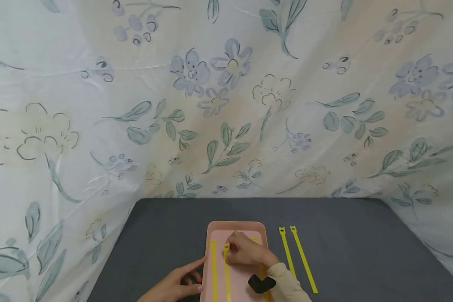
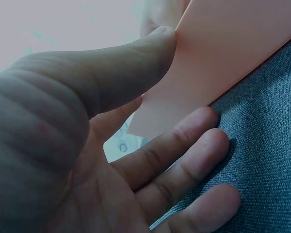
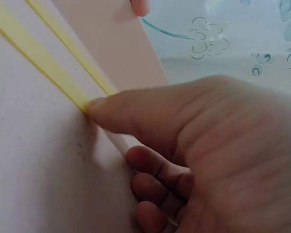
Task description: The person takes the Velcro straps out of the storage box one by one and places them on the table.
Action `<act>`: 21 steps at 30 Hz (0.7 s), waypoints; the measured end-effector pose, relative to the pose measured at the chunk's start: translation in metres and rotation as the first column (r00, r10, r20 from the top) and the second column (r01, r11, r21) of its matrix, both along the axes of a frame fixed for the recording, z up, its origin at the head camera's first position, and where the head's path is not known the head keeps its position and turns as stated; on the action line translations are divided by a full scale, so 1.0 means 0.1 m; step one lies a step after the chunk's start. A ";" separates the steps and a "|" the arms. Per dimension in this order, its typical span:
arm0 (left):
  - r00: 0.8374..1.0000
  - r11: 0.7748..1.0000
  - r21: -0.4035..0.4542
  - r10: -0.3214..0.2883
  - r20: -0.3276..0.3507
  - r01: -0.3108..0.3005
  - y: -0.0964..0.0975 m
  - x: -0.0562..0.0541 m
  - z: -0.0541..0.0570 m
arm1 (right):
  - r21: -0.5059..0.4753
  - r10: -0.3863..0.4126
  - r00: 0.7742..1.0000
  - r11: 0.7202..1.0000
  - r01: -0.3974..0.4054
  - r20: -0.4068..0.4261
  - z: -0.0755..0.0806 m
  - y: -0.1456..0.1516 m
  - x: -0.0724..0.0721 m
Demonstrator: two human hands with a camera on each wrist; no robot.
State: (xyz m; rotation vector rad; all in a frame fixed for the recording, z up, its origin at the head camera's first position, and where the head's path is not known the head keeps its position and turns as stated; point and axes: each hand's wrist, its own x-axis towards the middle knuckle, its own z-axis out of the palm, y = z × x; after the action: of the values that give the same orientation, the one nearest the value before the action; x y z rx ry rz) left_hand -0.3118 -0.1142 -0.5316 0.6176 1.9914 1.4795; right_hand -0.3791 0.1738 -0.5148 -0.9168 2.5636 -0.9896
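A shallow pink tray (image 1: 235, 225) lies on the dark table, with several yellow cable ties in it. My right hand (image 1: 247, 249) reaches over the tray and pinches a yellow cable tie (image 1: 227, 279) near its slotted head; in the right wrist view, the thumb presses on that tie (image 3: 48, 68). Left of it lies another tie (image 1: 214, 268), roughly parallel. A third tie (image 1: 254, 239) is mostly hidden under the right hand and forearm. My left hand (image 1: 175, 283) rests against the tray's left side, thumb and index finger touching it, the other fingers loosely bent in the left wrist view.
Two more yellow ties (image 1: 303, 260) lie slanted on the dark table (image 1: 166, 230) right of the tray, one partly covered by the right sleeve (image 1: 287, 283). A flower-printed cloth (image 1: 226, 138) hangs behind and beside the table.
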 end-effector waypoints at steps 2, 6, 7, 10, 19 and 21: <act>1.000 1.000 0.002 -0.005 -0.003 0.005 0.00 -0.01 0.00 | -0.006 -0.011 1.000 1.000 0.011 0.008 -0.01 0.01 -0.01; 0.998 0.999 0.001 -0.047 -0.039 0.047 -0.03 -0.06 -0.07 | -0.047 -0.001 0.999 0.999 0.003 0.053 -0.03 0.03 -0.01; 0.997 0.998 0.007 -0.054 -0.051 0.055 -0.04 -0.07 -0.10 | -0.059 0.003 0.997 0.998 0.001 0.071 -0.03 0.02 -0.01; 0.995 0.997 0.017 -0.070 -0.076 0.072 -0.06 -0.09 -0.16 | -0.103 -0.015 0.991 0.994 0.029 0.131 -0.03 0.02 0.00; 0.995 0.998 0.015 -0.057 -0.076 0.058 -0.03 -0.06 -0.05 | -0.235 -0.102 0.966 0.959 0.158 0.236 0.06 0.03 0.03; 0.996 0.998 0.011 -0.055 -0.067 0.056 -0.04 -0.07 -0.04 | -0.245 -0.118 0.963 0.953 0.179 0.243 0.09 0.04 0.03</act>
State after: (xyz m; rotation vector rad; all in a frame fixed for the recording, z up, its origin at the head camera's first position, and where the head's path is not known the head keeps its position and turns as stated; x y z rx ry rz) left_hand -0.3184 -0.1183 -0.5354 0.7307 1.9995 1.4571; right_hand -0.3761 0.1774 -0.5058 -0.6300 2.3726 -1.4210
